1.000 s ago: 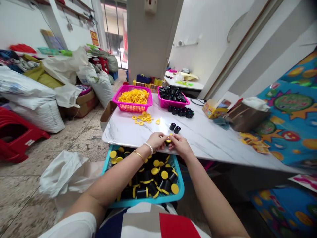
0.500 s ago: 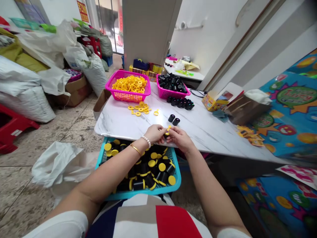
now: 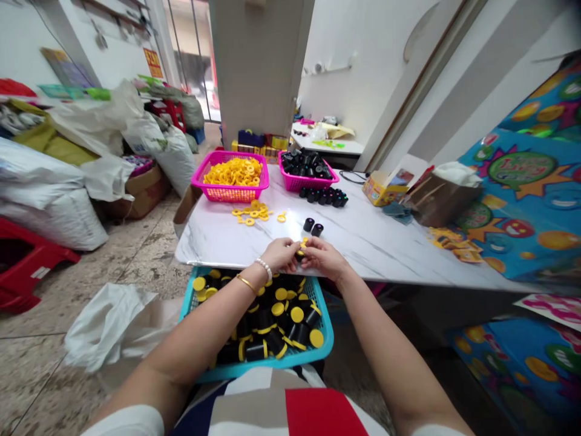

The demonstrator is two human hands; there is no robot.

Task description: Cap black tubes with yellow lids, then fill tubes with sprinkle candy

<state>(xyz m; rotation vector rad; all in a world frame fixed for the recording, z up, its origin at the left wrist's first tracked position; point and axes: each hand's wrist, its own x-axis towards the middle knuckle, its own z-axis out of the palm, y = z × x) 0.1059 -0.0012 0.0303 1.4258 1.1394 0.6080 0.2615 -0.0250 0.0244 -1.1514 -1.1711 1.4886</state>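
Observation:
At the table's near edge, my left hand [image 3: 282, 254] and my right hand [image 3: 324, 257] meet, fingers closed around one small black cylinder with a yellow ring-shaped cap piece [image 3: 302, 244] on its top. Fingers cover most of the cylinder. Just beyond them stand two black cylinders [image 3: 313, 227]. A single yellow cap piece [image 3: 282, 217] lies to their left, and a loose group of yellow cap pieces [image 3: 252, 211] is farther left. Below my forearms, a turquoise basket [image 3: 327, 327] holds many black cylinders with yellow caps [image 3: 297, 314].
On the marble-patterned table [image 3: 218, 242], a pink basket [image 3: 231, 192] holds yellow pieces and another pink basket [image 3: 309, 183] holds black cylinders. More black cylinders [image 3: 324, 197] stand in front. An opened carton [image 3: 384, 189] and brown bag [image 3: 445, 200] are at right. White sacks [image 3: 49, 194] line the left.
The camera view has tilted, so the table appears slightly lower. My hands stay together on the capped cylinder, their fingers slightly shifted around the yellow piece.

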